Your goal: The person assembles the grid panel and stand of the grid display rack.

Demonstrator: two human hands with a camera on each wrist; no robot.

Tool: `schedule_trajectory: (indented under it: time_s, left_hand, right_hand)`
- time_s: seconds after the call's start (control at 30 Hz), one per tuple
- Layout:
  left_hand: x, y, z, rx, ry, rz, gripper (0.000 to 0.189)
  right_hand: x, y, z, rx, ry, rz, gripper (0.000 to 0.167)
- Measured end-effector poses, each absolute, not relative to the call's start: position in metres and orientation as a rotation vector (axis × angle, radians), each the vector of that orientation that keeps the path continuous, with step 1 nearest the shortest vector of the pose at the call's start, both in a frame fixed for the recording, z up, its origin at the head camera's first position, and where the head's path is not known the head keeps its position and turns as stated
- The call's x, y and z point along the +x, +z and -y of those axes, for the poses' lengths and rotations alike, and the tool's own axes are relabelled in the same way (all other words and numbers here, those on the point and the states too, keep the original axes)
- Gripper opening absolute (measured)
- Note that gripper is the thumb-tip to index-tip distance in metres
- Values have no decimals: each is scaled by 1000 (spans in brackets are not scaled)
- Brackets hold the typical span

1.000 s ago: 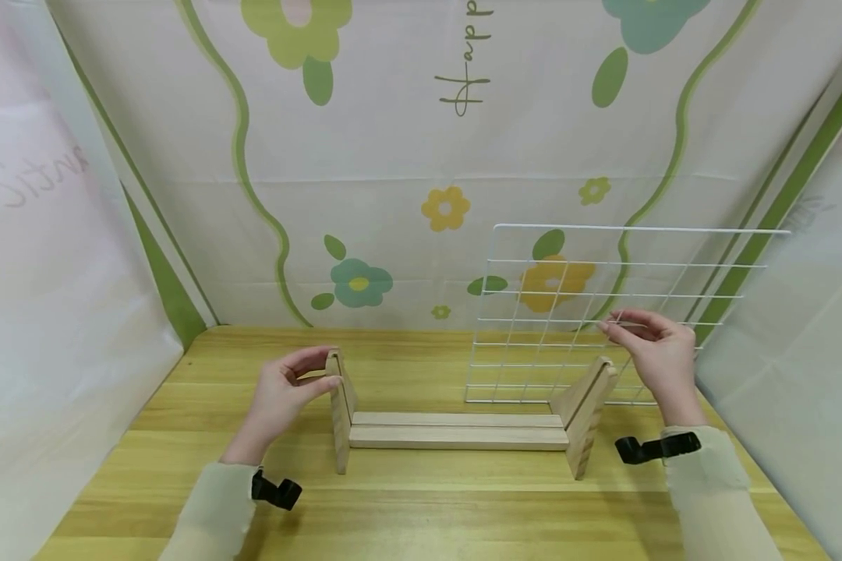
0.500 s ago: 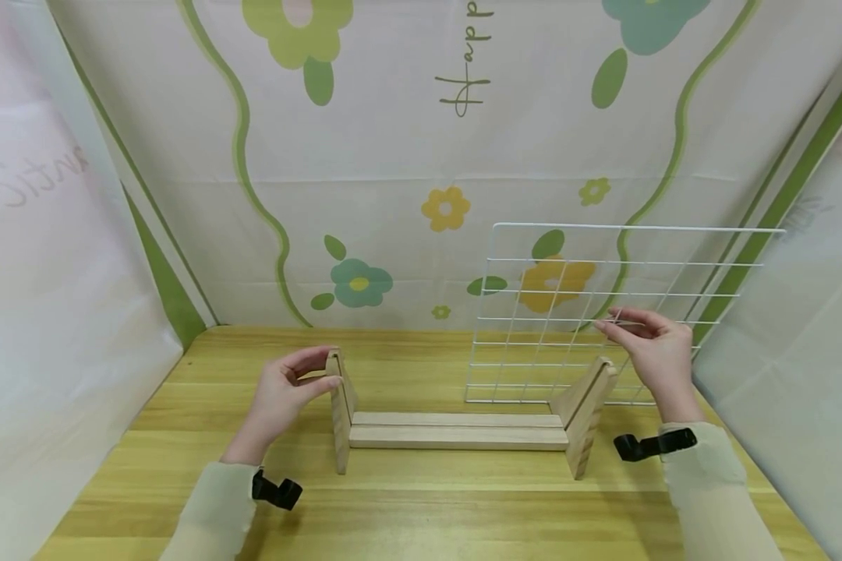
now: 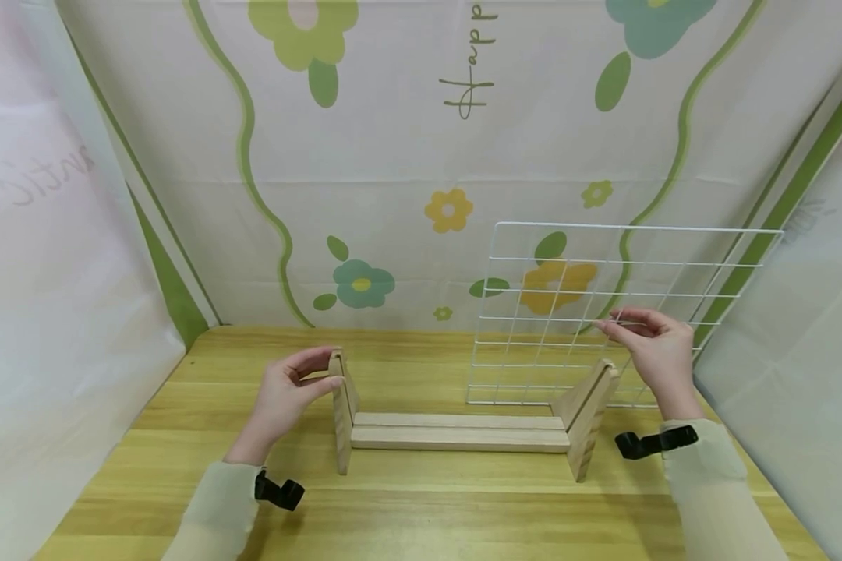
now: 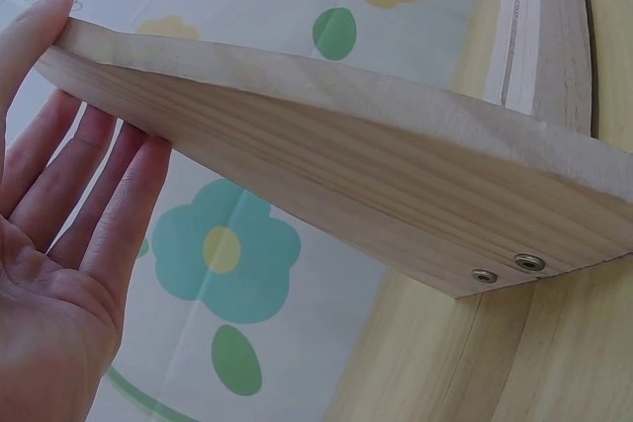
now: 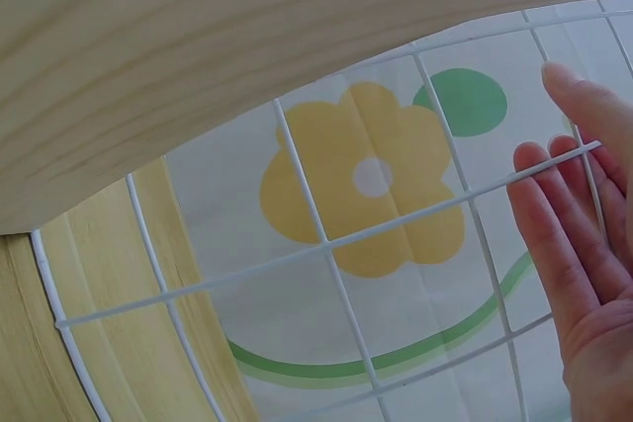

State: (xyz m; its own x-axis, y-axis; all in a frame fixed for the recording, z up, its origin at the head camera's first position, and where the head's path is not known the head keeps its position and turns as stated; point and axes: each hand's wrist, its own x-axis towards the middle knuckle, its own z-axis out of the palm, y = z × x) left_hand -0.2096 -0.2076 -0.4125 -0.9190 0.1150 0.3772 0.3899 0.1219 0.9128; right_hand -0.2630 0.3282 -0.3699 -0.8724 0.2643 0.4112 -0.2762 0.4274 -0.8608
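While the left hand [image 3: 282, 392] pinches one upright [image 3: 341, 436] of two, the right hand [image 3: 661, 352] holds one wire grid [image 3: 592, 293].

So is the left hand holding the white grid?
No, the left hand grips the top of one end of the wood stand, and the right hand holds the grid.

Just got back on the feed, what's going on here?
A person is handling a wooden stand and a white wire grid. The left hand grips the stand's left end panel near its top. The right hand pinches the grid by its wires, holding it roughly upright behind the right end panel. The stand sits on the table, both panels joined by the base; the grid is not between them.
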Motion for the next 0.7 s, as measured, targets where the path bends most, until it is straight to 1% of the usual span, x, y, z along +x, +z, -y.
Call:
schedule_trajectory:
  time_s: [0.4, 0.7]
  left_hand:
    - [-209, -415, 207, -492, -1875, 2188, 42]
    - [-209, -415, 208, -494, -1863, 2189, 41]
  right_hand:
    - [-265, -370, -329, -4, 1457, 2189, 43]
    - [-267, -369, -330, 36, 1427, 2216, 42]
